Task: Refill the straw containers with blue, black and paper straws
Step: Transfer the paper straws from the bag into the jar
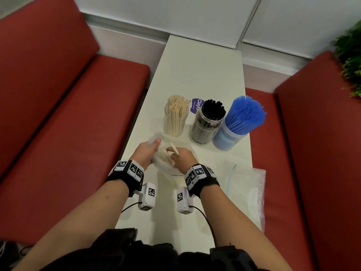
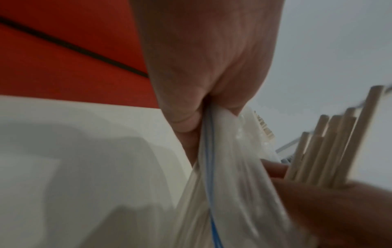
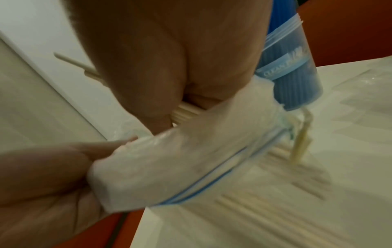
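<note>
Three jars stand mid-table: a clear one of paper straws [image 1: 176,116], a clear one of black straws [image 1: 208,122] and a bluish one of blue straws [image 1: 237,124]. In front of them my left hand [image 1: 147,151] grips the rim of a clear zip bag [image 1: 165,163], its blue zip line [image 2: 208,167] running under my fingers. My right hand [image 1: 182,156] reaches into the bag and holds a bunch of paper straws [image 2: 326,154], their ends sticking up out of the opening. More paper straws [image 3: 254,198] lie inside the bag on the table.
The narrow white table [image 1: 197,75] runs between two red bench seats [image 1: 68,124]. Empty clear zip bags [image 1: 244,184] lie flat at the right front. A purple label [image 1: 197,105] lies behind the jars. A green plant [image 1: 351,61] is at far right.
</note>
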Demonstrator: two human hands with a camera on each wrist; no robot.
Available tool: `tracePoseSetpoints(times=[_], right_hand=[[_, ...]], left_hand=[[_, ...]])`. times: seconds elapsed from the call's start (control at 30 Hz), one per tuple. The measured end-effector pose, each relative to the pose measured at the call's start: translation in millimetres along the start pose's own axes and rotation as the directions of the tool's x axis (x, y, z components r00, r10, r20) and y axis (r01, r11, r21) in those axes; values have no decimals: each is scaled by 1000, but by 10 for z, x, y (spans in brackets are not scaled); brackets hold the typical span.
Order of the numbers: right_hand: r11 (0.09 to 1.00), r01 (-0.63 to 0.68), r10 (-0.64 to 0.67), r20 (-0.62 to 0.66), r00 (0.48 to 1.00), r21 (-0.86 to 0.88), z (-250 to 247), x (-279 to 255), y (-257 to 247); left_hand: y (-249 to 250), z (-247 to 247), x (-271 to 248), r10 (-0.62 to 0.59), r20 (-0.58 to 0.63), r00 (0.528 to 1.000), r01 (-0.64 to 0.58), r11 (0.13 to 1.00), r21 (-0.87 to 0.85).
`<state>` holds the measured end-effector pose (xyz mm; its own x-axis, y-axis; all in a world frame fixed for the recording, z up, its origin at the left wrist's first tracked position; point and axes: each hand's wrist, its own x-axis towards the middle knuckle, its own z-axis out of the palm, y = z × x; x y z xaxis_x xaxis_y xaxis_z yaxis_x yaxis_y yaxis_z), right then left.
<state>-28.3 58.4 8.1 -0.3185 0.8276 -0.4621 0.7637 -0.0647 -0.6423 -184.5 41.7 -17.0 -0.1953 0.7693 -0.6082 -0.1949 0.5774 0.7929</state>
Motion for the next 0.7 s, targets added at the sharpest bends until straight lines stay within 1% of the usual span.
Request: tracePoseSetpoints(times=[0.03, 0.07, 0.13, 0.2, 0.23, 0.27, 0.3, 0.37, 0.43, 0.47, 0.6, 0.63, 0.7], right_hand=[[998, 24, -24, 0, 1000, -66, 24, 0, 2], [995, 38, -40, -19, 999, -94, 41, -8, 8], [994, 75, -81, -82, 993, -79, 41, -26, 9], [990, 127, -135, -131, 982, -66, 25, -24, -5], [988, 135, -144, -131, 981, -72, 28, -14, -7], [992, 117, -123, -128, 984, -56, 39, -4, -13], [996, 83, -86, -119, 989, -30, 52, 0, -23], [998, 40, -44, -107, 993, -42, 95, 14, -7], [993, 39, -50, -101, 994, -109, 117, 10, 11], [994, 35, -45, -100, 994, -105, 118, 2, 14], [999, 41, -41, -136, 990, 0, 138, 30, 64], [999, 35, -33, -138, 990, 11, 144, 44, 82], [999, 39, -40, -149, 988, -11, 164, 77, 112]], left_hand=[[-14, -2, 5, -3, 33, 999, 5, 998, -55], [-22, -9, 3, -4, 59, 998, 9, 995, -95], [-39, -42, 2, -26, 86, 996, 44, 977, -208], [-53, -57, 2, -108, 105, 989, 137, 934, -331], [-48, -58, -10, -142, 138, 980, 183, 914, -361], [-37, -59, -18, -151, 191, 970, 212, 907, -363], [-23, -57, -17, -133, 246, 960, 213, 918, -335], [10, -47, -25, -77, 295, 952, 151, 960, -234], [31, -46, -27, -50, 280, 959, 100, 981, -166], [34, -54, -12, -54, 271, 961, 96, 985, -146], [47, -90, 40, -129, 295, 947, 165, 981, -101], [54, -92, 50, -141, 291, 946, 178, 978, -108], [58, -72, 77, -148, 234, 961, 195, 962, -193]])
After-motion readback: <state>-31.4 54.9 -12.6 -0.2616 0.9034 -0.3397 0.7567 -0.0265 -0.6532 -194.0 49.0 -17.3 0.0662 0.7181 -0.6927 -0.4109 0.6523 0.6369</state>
